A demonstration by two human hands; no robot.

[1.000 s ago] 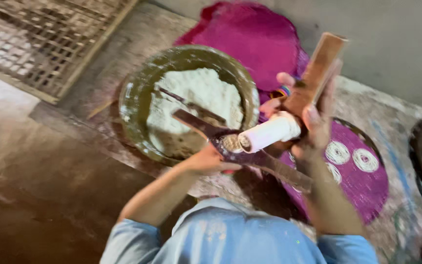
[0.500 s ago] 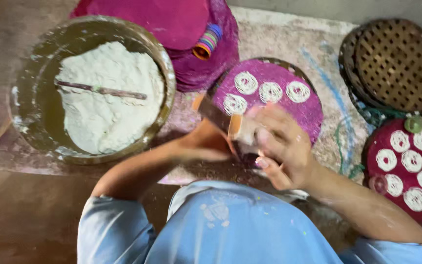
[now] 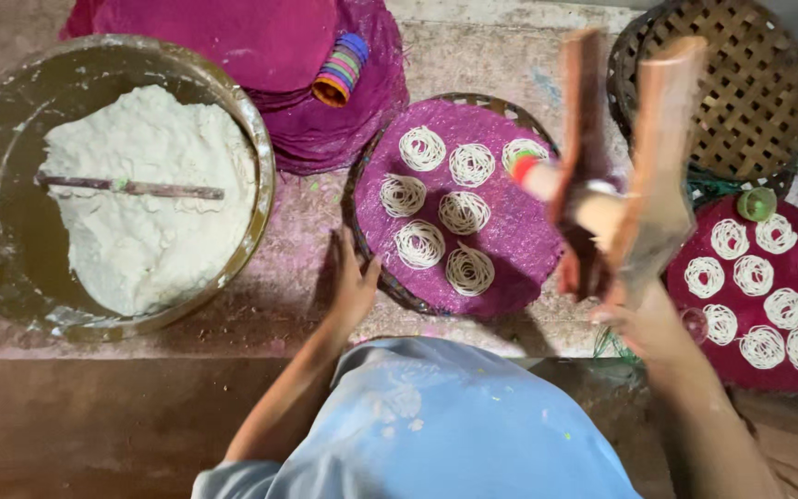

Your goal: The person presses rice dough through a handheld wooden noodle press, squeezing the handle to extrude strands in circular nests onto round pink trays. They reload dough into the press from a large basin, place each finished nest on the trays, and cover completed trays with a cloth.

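Wooden noodle press, two long handles, blurred, held up at right centre of frame above the edge of the purple mat tray. Right hand grips its lower handles; fingers wrapped, detail blurred. Left hand rests at tray's left rim, fingers together, lightly bent. Seven noodle coils on the mat. Dough bowl with stick, upper left. Second filled tray far right; woven basket upper right.
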